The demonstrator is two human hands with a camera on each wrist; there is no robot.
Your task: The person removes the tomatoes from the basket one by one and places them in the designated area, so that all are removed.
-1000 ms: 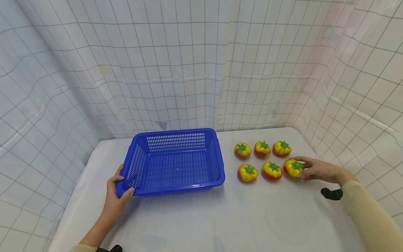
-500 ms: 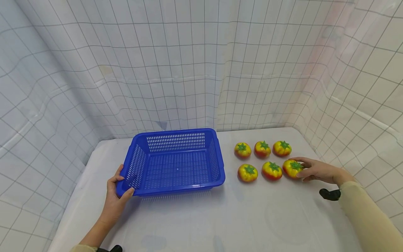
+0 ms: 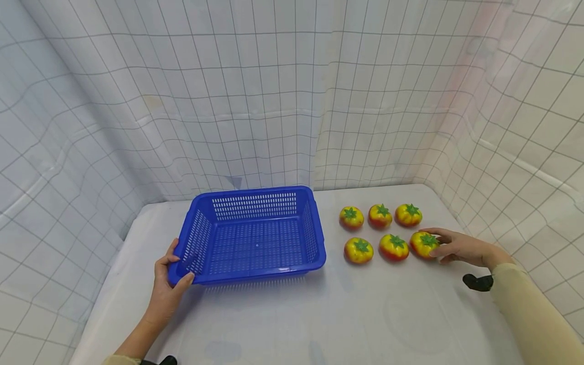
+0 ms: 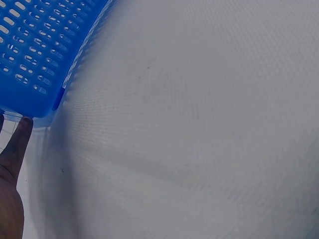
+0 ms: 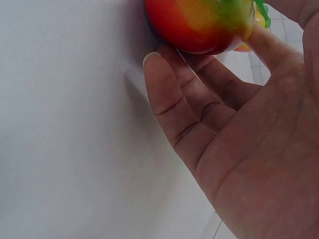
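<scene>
My left hand [image 3: 166, 291] holds the left front corner of a blue plastic basket [image 3: 246, 278], thumb at the front rim and fingers on the left side. In the left wrist view, a digit of that hand [image 4: 14, 157] meets the bottom edge of the slotted basket [image 4: 30, 94]. At the right, my right hand [image 3: 467, 248] holds a yellow-red toy tomato [image 3: 420, 243] with a green star-shaped top, thumb in front and fingers behind. The right wrist view has the tomato [image 5: 199, 25] low over the white cloth, with the hand's [image 5: 239, 134] fingers around its underside.
Left of the held one lie two more toy tomatoes, a middle tomato [image 3: 394, 249] and a left tomato [image 3: 358, 253]. A back row holds three others, including a right-hand tomato [image 3: 408, 216]. White gridded curtains [image 3: 255, 111] enclose the white-covered table [image 3: 328, 314].
The right hand and its tomato have shifted slightly left, closer to the middle tomato of the front row. The left hand and basket look the same.
</scene>
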